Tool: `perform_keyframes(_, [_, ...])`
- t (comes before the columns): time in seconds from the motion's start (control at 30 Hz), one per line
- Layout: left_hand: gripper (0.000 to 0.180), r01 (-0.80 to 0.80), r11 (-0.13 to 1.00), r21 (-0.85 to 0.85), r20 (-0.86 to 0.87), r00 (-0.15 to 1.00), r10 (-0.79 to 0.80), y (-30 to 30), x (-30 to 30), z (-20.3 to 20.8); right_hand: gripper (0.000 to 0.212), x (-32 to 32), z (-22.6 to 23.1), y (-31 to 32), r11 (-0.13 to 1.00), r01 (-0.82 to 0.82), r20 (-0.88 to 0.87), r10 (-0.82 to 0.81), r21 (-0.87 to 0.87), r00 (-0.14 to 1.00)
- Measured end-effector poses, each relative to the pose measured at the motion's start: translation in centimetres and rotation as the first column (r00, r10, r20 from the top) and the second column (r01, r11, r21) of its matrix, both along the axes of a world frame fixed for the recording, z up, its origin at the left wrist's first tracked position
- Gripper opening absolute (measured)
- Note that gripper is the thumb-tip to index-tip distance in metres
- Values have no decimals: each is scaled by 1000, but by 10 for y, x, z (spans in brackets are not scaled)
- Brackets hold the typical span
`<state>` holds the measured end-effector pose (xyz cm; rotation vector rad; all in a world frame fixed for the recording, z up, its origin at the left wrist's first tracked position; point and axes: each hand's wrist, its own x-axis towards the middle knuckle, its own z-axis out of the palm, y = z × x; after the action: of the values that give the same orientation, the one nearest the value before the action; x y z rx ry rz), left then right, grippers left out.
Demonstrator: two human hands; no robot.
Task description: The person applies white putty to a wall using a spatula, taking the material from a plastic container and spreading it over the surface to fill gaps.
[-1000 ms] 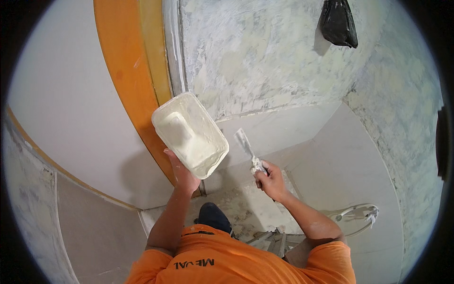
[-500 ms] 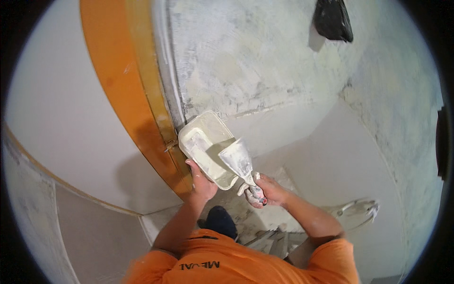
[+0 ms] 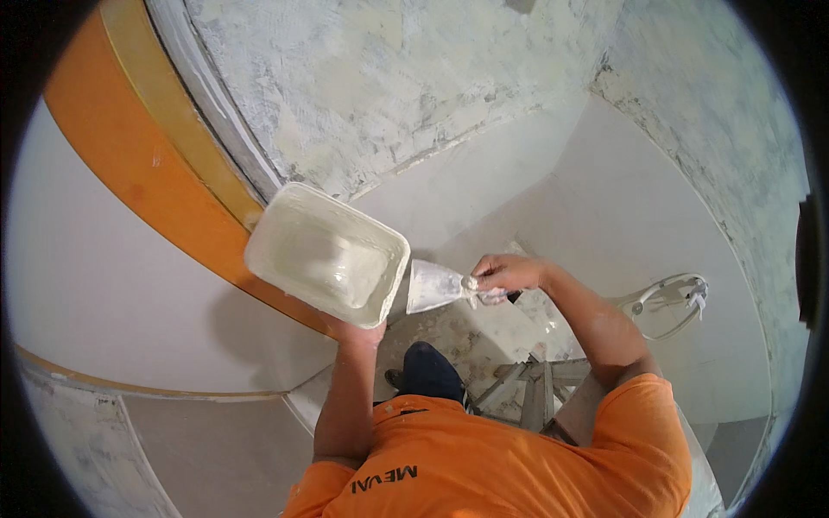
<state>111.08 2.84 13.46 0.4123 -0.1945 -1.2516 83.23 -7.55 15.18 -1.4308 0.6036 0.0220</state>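
Note:
A cream-white rectangular tub [image 3: 285, 226], its walls smeared with pale filler, is held up in my left hand [image 3: 359, 333]. Most of those fingers are hidden beneath and behind the tub, whose open side faces me, with wet filler inside. In my right hand [image 3: 508, 273] is a putty knife [image 3: 433, 287] with a wide, filler-coated blade pointing left. The fingers are wrapped round its handle, and filler clings to them. The blade's edge is just right of the tub's rim; whether they touch I cannot tell.
An orange door frame [image 3: 138, 164] runs down the left, close to the tub. Ahead is a patchy plastered wall [image 3: 406, 78] with a smooth white band below. A pale oval ring [image 3: 640, 307] is on the right. Wooden legs [image 3: 537, 393] stand below, near my dark-clad leg [image 3: 430, 369].
The putty knife has moved from over the tub to its right side. The tub has been turned and its opening faces me more. The view has shifted; the black bag is out of sight.

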Motion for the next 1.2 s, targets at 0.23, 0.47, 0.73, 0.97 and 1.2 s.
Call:
perform_keyframes(0.23, [81, 39, 998, -58, 172, 985, -29, -3, 17, -21, 25, 15, 28, 14, 869, 489, 237, -460, -76, 855])
perform_keyframes(0.47, [70, -47, 999, -5, 378, 925, 45, -2, 20, -7, 18, 28, 37, 40, 706, 516, 268, -442, -485, 856])
perform_keyframes(0.73, [80, -176, 981, -76, 621, 762, 185, -10, 48, -46, 22, 38, 50, 49, 488, 435, 277, -363, -756, 889])
perform_keyframes(0.97, [72, -54, 976, -211, 537, 828, 162, -21, 59, -52, 32, 38, 42, 52, 263, 393, 294, -347, -881, 891])
perform_keyframes(1.2, [66, -229, 967, -112, 565, 786, 252, -23, 32, -14, 31, 53, 58, 74, 312, 272, 150, -365, -910, 919])
